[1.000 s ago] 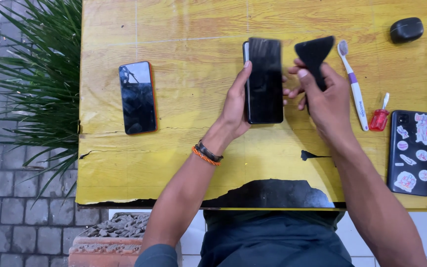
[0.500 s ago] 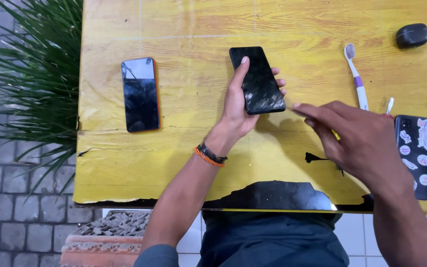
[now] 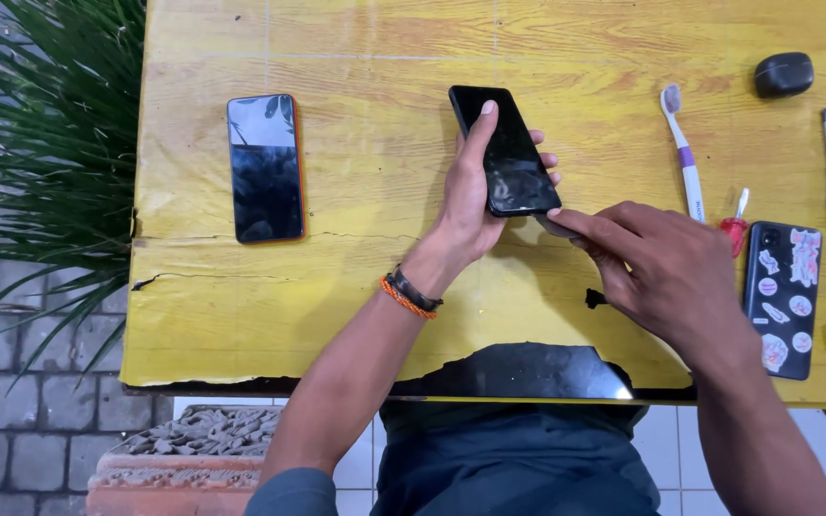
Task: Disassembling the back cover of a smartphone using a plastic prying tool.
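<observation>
Head view: left hand (image 3: pixel 470 205) wraps a black phone (image 3: pixel 506 153) above the yellow table (image 3: pixel 365 191), its long axis running 11 to 5 o'clock, screen up. Right hand (image 3: pixel 666 272) pinches its 5 o'clock corner, hiding that corner; what the fingertips (image 3: pixel 566 222) hold is unclear.
</observation>
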